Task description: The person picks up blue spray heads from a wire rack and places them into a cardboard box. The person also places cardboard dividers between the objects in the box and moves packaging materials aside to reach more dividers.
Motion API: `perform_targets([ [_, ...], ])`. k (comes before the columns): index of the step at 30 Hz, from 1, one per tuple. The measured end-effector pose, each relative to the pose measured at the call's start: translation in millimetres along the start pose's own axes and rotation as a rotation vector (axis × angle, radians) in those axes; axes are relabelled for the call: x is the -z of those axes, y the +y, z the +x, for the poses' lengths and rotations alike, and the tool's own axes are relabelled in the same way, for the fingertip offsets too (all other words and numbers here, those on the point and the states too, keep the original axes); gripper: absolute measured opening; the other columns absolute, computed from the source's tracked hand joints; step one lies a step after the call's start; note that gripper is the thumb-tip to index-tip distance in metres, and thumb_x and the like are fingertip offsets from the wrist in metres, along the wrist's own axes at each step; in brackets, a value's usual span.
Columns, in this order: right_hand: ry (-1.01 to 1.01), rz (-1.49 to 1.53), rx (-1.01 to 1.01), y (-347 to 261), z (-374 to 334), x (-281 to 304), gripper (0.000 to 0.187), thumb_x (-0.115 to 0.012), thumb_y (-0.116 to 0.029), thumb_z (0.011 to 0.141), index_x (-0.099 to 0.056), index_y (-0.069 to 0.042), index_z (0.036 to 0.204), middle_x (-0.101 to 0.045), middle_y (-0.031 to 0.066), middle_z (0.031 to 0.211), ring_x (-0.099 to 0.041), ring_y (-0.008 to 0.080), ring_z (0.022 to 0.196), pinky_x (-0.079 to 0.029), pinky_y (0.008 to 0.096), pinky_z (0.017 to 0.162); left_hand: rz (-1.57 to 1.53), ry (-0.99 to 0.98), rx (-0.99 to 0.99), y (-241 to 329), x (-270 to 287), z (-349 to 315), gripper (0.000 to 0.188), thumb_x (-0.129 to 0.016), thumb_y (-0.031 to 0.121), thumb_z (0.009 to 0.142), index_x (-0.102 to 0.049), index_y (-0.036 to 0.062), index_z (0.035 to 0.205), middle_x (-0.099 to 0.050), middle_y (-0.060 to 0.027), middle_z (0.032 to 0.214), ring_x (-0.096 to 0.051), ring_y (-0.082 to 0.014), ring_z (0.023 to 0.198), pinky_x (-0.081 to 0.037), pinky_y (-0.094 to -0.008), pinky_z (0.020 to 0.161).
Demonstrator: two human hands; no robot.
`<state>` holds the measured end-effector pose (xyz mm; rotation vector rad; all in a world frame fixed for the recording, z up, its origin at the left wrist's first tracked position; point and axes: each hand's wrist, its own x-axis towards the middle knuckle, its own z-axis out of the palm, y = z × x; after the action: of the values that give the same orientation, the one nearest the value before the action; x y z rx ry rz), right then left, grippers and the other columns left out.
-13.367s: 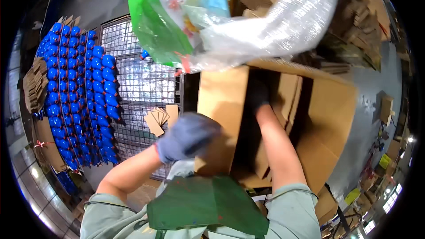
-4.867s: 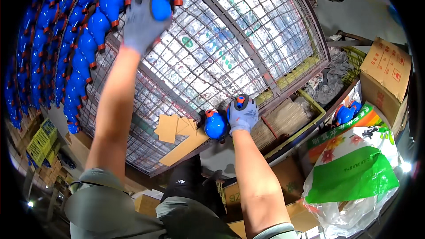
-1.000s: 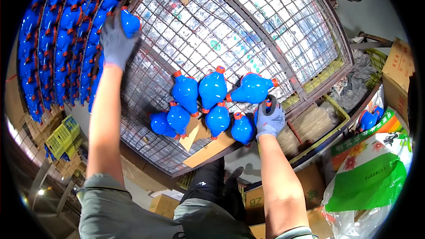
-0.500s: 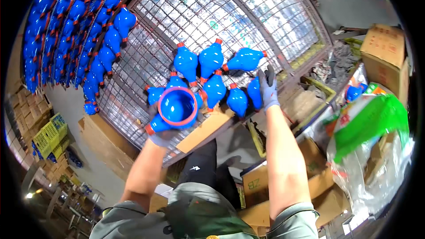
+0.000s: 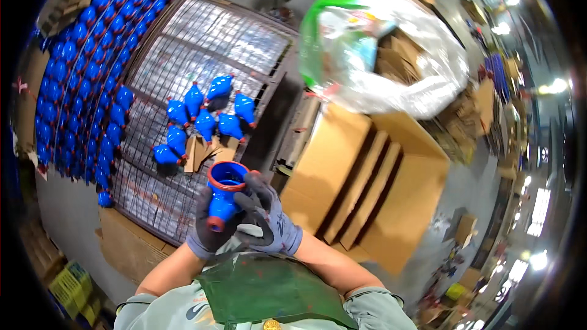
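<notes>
Close to my chest I hold a blue pipe fitting [image 5: 222, 206] with red rims. Its wide round mouth faces up and shows a blue inside, while a narrower red-ringed end points toward me. My left hand [image 5: 208, 235], in a grey glove, is wrapped round its left side. The gloved right hand [image 5: 276, 226] closes on the fitting's right side, fingers bent near the rim. Beyond my hands, several similar blue fittings [image 5: 206, 123] lie on a wire-mesh rack [image 5: 156, 186], beside folded cardboard pieces [image 5: 197, 153].
On the left, many blue fittings [image 5: 92, 73] hang or lie in dense rows. An open cardboard box [image 5: 428, 189] with dividers stands at right. Behind it sits a clear and green plastic bag [image 5: 342, 43] holding cardboard. A yellow-green crate [image 5: 72, 287] is at lower left.
My view has swung to the right. The fitting in my left hand has come nearer my body, and my right hand has left the rack's right edge and taken hold of it.
</notes>
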<state>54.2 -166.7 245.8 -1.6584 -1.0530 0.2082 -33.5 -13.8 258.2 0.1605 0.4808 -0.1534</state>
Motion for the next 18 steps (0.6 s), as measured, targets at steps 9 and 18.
perform_targets([
  [9, 1.077, 0.445, -0.247, -53, -151, 107, 0.055, -0.066, -0.033, 0.095, -0.051, 0.002, 0.136, -0.060, 0.0131, 0.131, -0.057, 0.0228, 0.119, -0.043, 0.0370, 0.105, 1.419, -0.447, -0.008, -162, -15, -24, 0.055, -0.064, 0.022, 0.096, -0.041, 0.0085, 0.144, -0.055, -0.0157, 0.133, -0.054, -0.0273, 0.123, -0.044, -0.0404, 0.103],
  [18, 0.424, -0.533, -0.947, 79, -224, 102, 0.042, -0.062, -0.032, 0.092, -0.057, -0.005, 0.124, -0.067, 0.0231, 0.113, -0.063, 0.0414, 0.106, -0.052, 0.0475, 0.090, 2.092, -0.502, -0.328, -191, -4, -22, 0.043, -0.065, 0.027, 0.092, -0.056, 0.0067, 0.128, -0.055, -0.0176, 0.132, -0.055, -0.0376, 0.120, -0.045, -0.0438, 0.103],
])
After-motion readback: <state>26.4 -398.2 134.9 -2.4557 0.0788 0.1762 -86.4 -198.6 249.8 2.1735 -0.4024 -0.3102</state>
